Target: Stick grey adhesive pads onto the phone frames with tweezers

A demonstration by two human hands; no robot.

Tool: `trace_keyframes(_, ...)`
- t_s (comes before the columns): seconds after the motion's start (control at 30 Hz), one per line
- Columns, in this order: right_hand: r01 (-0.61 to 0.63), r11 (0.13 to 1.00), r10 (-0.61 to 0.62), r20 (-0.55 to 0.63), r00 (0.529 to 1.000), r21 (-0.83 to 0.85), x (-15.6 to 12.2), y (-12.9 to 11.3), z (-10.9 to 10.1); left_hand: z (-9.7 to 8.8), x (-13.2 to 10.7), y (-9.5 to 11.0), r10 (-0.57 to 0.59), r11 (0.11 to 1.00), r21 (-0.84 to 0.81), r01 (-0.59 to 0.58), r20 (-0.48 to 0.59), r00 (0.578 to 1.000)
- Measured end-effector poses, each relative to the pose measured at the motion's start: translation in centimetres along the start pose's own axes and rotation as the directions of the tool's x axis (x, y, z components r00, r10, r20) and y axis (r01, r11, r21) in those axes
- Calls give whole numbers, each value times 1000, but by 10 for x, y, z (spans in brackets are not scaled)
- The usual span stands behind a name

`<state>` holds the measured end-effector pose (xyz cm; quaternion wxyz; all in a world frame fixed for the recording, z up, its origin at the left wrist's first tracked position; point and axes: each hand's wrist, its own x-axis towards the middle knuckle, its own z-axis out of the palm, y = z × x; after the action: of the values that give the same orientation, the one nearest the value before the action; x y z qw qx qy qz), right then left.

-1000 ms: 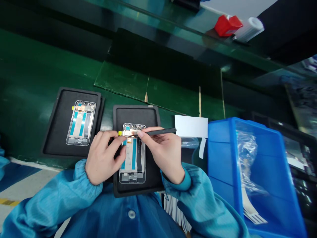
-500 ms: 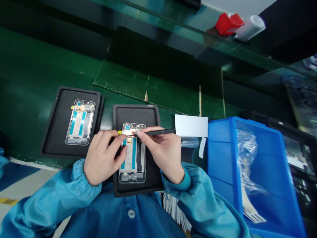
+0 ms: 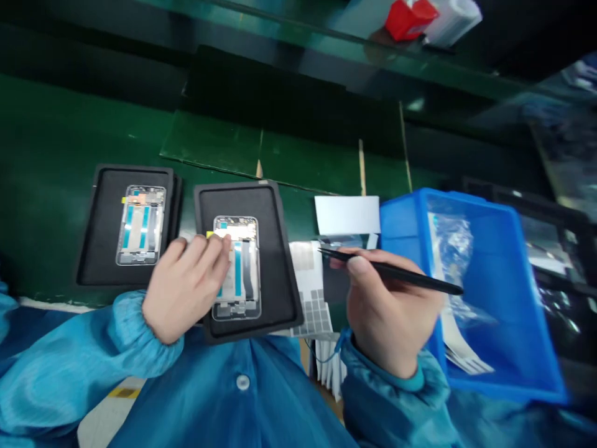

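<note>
My left hand (image 3: 186, 283) rests with its fingers together on the upper left of a phone frame (image 3: 237, 267), which lies in a black tray (image 3: 275, 255) in front of me. My right hand (image 3: 387, 305) is closed round black tweezers (image 3: 392, 274) whose tip points left over a sheet of small grey squares (image 3: 312, 298) beside the tray. A second phone frame (image 3: 140, 224) lies untouched in another black tray (image 3: 100, 230) at the left.
A blue bin (image 3: 471, 286) with plastic bags and white strips stands at the right, close to my right hand. A white card (image 3: 347, 214) leans behind the sheet. A red object (image 3: 405, 18) and a white roll (image 3: 452, 22) sit on the far ledge. The bench is green.
My right hand has left the phone frame and swung right with the tweezers to the sheet of grey squares. My left hand stays on the frame. The view has shifted right.
</note>
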<state>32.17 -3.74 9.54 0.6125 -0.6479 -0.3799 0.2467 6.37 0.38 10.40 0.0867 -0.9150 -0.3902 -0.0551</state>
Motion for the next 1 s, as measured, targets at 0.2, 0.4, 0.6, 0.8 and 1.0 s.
trace_keyframes(0.2,-166,986,165,-35,986,-24,-27,59,-84,-18,-35,92,78,852,-490,-185,-231,970)
trace_keyframes(0.4,-176,959,232,261,937,-221,-47,108,-105,47,-24,202,134,875,-478,-77,87,987)
trace_keyframes(0.6,-2,979,83,390,917,-204,-41,123,-99,91,-18,215,67,937,-346,39,287,956)
trace_keyframes(0.8,4,990,59,431,900,-143,-41,125,-100,101,-31,219,94,957,-290,-28,216,972)
trace_keyframes(1.0,-13,993,64,437,897,-119,-40,126,-101,101,-29,217,110,961,-273,-53,200,974)
